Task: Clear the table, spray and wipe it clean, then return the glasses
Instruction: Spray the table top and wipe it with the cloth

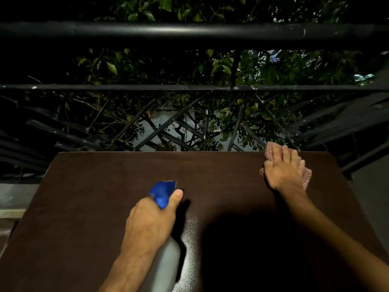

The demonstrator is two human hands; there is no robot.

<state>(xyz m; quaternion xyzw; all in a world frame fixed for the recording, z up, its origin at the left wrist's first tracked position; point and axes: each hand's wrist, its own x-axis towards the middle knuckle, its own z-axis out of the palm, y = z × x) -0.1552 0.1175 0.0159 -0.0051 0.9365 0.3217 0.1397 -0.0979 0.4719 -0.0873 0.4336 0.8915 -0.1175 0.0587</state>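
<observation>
A dark brown table (94, 207) fills the lower half of the head view. My left hand (150, 222) grips a spray bottle (166, 262) with a white body and a blue nozzle head (163, 190), held above the table's middle and pointing away from me. My right hand (283, 171) presses flat on a pinkish checked cloth (306, 178) at the table's far right corner. Fine spray droplets glisten on the surface just right of the bottle. No glasses are in view.
A black metal railing (189, 32) with crossed bars runs just beyond the table's far edge, with leafy branches behind it. A dark shadow lies on the near middle of the table. Pale floor (12, 199) shows at the left.
</observation>
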